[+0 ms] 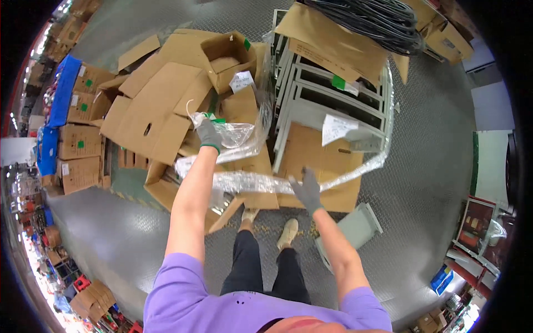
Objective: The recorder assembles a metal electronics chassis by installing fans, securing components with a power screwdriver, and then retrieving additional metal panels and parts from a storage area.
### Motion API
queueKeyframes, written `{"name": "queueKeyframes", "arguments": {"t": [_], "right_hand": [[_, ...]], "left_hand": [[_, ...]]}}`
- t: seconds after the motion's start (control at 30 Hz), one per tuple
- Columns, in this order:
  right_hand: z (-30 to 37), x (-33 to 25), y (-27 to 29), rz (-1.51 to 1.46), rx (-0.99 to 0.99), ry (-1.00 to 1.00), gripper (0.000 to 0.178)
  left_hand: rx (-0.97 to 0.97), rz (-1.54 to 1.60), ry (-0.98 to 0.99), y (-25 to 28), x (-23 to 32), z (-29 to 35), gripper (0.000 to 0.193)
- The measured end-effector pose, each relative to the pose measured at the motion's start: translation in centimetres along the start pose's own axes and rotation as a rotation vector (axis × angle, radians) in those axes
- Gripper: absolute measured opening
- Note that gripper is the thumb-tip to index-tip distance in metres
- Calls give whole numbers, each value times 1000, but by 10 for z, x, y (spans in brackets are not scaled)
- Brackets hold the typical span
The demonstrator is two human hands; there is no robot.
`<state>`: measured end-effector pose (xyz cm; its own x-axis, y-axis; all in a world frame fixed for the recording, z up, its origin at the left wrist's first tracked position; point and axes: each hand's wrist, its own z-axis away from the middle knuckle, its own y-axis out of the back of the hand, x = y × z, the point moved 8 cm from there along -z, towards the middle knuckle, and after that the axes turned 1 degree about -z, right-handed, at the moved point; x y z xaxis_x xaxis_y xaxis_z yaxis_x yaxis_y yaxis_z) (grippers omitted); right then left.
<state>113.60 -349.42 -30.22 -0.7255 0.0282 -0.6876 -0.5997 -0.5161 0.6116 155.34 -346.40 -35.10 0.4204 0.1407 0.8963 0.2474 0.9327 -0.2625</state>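
Observation:
My left hand [208, 134], in a grey glove, is closed on a crumpled piece of clear plastic [236, 133] with green tape and a white strand at its top. It is over a heap of opened cardboard boxes [158, 105]. My right hand [307, 190], gloved too, has its fingers apart beside a twisted band of clear stretch wrap [247, 182]; whether it touches the band I cannot tell. That band loops around a stack of grey metal frames [338, 91] and flat cardboard [311, 147]. A white paper sheet [337, 129] lies on the frames.
A coil of black cable [372, 22] rests on cardboard atop the frames. Near my right forearm a grey panel [355, 227] lies on the floor. Stacked cartons [80, 141] and blue bins [65, 91] stand at the left, with a green-topped pallet edge [133, 180] close by.

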Motion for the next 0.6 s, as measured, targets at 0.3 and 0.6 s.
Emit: {"name": "queueKeyframes", "arguments": {"t": [0.3, 0.6], "right_hand": [[-236, -76, -50, 556, 160, -266, 92], [-238, -77, -56, 316, 283, -20, 89]], "left_hand": [[-162, -428, -438, -139, 22, -187, 24], [230, -751, -1069, -250, 60, -296, 65]]}}
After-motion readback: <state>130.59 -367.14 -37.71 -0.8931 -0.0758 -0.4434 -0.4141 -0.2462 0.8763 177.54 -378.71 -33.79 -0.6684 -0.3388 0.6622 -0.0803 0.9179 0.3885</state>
